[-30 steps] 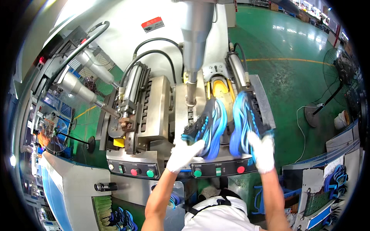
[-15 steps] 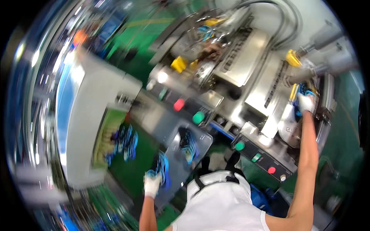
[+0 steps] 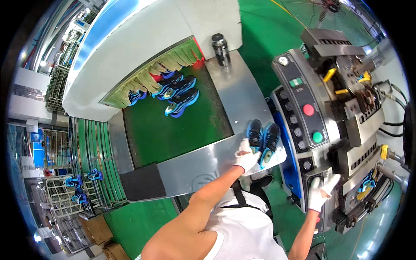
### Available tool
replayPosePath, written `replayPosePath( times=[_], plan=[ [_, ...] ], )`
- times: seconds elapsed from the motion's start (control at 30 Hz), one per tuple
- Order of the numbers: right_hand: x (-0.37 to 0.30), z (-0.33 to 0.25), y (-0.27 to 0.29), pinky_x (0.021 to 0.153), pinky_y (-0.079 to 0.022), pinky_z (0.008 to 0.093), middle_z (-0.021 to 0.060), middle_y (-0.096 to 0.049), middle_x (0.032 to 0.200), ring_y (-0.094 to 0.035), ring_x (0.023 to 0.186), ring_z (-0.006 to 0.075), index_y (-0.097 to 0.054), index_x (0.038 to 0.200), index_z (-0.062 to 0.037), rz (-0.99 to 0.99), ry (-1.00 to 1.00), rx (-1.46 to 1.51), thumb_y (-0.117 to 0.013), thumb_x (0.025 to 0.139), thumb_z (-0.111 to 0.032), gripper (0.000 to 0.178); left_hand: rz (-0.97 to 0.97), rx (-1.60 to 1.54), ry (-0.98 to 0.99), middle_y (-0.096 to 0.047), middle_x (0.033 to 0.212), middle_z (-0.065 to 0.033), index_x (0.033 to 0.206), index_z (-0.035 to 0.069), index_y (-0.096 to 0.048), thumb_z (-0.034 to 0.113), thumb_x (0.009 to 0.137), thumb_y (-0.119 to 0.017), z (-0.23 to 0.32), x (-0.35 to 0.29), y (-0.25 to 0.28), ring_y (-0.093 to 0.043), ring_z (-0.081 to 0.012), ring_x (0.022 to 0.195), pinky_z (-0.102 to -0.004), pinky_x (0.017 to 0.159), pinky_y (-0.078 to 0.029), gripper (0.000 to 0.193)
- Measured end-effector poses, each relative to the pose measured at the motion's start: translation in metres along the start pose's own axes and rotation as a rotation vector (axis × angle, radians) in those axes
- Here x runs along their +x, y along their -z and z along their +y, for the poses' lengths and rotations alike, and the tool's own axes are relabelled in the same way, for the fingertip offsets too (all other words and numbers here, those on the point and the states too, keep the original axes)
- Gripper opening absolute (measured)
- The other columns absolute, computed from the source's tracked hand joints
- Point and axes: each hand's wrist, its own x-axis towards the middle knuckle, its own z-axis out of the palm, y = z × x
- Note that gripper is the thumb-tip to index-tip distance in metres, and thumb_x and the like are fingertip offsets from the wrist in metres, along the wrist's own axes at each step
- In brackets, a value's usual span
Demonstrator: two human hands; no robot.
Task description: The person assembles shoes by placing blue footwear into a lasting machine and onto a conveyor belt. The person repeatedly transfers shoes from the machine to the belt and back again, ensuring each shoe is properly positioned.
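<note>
A pair of black-and-blue shoes, the left shoe (image 3: 255, 132) and the right shoe (image 3: 271, 138), lies side by side on the corner of a metal table ledge (image 3: 203, 162). My left hand (image 3: 247, 158), in a white glove, grips the near end of the left shoe. My right hand (image 3: 320, 194), gloved too, hovers by the front of the metal machine with its fingers spread and nothing in them. Another blue-and-black shoe (image 3: 367, 182) sits in the machine's near station, to the right of that hand, partly hidden by metal parts.
Several shoes (image 3: 182, 102) stand on a green conveyor belt (image 3: 173, 134) before a fringed curtain (image 3: 147, 73). A dark flask (image 3: 221, 50) stands on the far ledge. Red and green buttons cover the machine's control panel (image 3: 305, 97). Wire racks (image 3: 65, 195) hold shoes at the left.
The view has swung right. My right hand has left the shoe in the machine and opened. My left hand has brought its shoe beside the other on the ledge corner.
</note>
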Motion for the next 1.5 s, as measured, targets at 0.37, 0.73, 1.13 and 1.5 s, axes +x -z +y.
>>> replayPosePath(
  times=[0.37, 0.73, 1.13, 1.5],
  plan=[
    [-0.067, -0.055, 0.014, 0.121, -0.028, 0.0454, 0.0225, -0.023, 0.165, -0.028, 0.151, 0.0375, -0.027, 0.159, -0.0024, -0.393, -0.185, -0.528, -0.072, 0.084, -0.01, 0.088, 0.16, 0.589, -0.237, -0.063, 0.13, -0.0215, 0.129, 0.004, -0.058, 0.052, 0.089, -0.062, -0.092, 0.236, 0.346, -0.06, -0.038, 0.121, -0.055, 0.102, -0.043, 0.062],
    [-0.183, -0.066, -0.013, 0.116, -0.036, 0.0437, 0.0206, -0.048, 0.152, -0.048, 0.14, 0.0325, -0.043, 0.15, -0.0009, -0.897, -0.537, -0.465, -0.067, 0.083, -0.051, 0.087, -0.111, 0.749, -0.229, -0.069, 0.114, -0.0167, 0.111, 0.007, -0.065, 0.037, 0.079, -0.07, -0.154, 0.212, 0.279, -0.067, -0.0336, 0.108, -0.0481, 0.095, -0.05, 0.044],
    [-0.02, -0.178, -0.072, 0.106, -0.049, 0.0387, 0.008, -0.064, 0.133, -0.06, 0.122, 0.018, -0.055, 0.14, -0.0069, -1.243, -0.463, 1.76, -0.062, 0.101, -0.036, 0.049, -0.788, -0.322, -0.643, -0.063, 0.132, -0.016, 0.141, 0.0, -0.051, 0.022, 0.08, -0.081, 0.091, -0.002, 0.206, -0.063, -0.0264, 0.117, -0.0404, 0.103, -0.05, 0.072],
    [0.056, -0.069, 0.042, 0.098, -0.05, 0.0278, 0.0138, -0.063, 0.133, -0.061, 0.117, 0.018, -0.051, 0.142, 0.0065, -0.736, -0.347, 1.915, -0.09, 0.069, -0.028, 0.09, -0.555, -0.355, -0.636, -0.055, 0.14, -0.0208, 0.146, -0.002, -0.041, 0.005, 0.095, -0.059, 0.21, 0.012, 0.101, -0.057, -0.0297, 0.128, -0.0412, 0.11, -0.046, 0.054]
  ],
)
